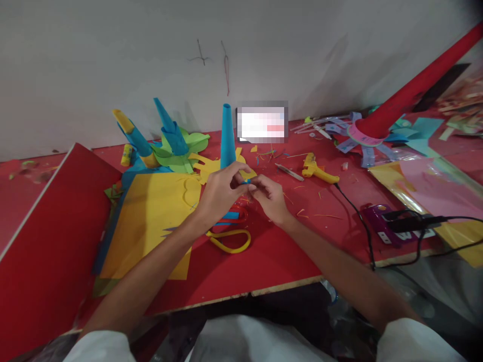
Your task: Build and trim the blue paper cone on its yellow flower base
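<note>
My left hand (222, 188) and my right hand (269, 198) meet over the middle of the red table. Their fingertips pinch a small blue piece (246, 181), mostly hidden, perhaps paper. Right behind my left hand stands a tall blue paper cone (227, 136); I cannot tell whether the hand touches it. Under my wrists lie scissors with yellow handles (231, 249), their blades over a yellow sheet (151, 216). Red loop handles (245, 213) and a blue strip (231, 216) show just below my fingers.
A yellow glue gun (319, 171) lies to the right, its cord running to a purple power strip (385, 229). Blue, green and yellow paper shapes (175, 146) stand back left. A lit screen (261, 123) leans on the wall. A red cone (415, 85) rises at right.
</note>
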`<state>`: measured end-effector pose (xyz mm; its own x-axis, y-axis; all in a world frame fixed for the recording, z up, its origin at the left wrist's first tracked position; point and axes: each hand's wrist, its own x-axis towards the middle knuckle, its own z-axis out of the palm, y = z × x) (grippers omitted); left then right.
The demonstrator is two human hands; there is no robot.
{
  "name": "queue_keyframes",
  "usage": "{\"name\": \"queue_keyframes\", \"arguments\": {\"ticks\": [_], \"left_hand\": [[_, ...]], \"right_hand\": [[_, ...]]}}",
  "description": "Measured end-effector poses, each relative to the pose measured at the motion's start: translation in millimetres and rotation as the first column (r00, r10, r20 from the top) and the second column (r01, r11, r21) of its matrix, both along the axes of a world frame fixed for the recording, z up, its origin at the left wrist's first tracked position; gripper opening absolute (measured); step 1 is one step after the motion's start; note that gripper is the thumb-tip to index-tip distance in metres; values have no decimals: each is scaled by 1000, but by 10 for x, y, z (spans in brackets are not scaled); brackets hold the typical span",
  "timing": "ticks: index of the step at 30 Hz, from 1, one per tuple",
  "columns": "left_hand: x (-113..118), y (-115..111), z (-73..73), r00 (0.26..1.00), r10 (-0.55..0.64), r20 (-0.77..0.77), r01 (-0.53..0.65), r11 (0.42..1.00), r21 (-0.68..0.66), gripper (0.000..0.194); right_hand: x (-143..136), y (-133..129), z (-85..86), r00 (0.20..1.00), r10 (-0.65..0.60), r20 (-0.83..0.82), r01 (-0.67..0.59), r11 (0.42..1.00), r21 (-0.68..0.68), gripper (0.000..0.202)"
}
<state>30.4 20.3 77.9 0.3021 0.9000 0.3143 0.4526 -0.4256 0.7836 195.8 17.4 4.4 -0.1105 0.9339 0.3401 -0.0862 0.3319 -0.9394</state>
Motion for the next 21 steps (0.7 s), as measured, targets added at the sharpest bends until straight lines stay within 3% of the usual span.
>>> {"name": "queue_keyframes", "arguments": {"ticks": [5, 12, 21], "left_hand": [[-43, 62, -30, 998, -27, -63, 29, 999, 31, 7], [-35, 104, -80, 991, -52, -119, 65, 992, 104, 7], [-39, 90, -80, 973, -70, -220, 84, 995, 56, 5]], "right_hand": [[29, 7, 7, 997, 43, -62, -45, 998, -33, 38], [28, 18, 17, 996, 49, -73, -51, 998, -29, 37], [49, 22, 33, 999, 11, -38, -10, 1000, 19, 38]]}}
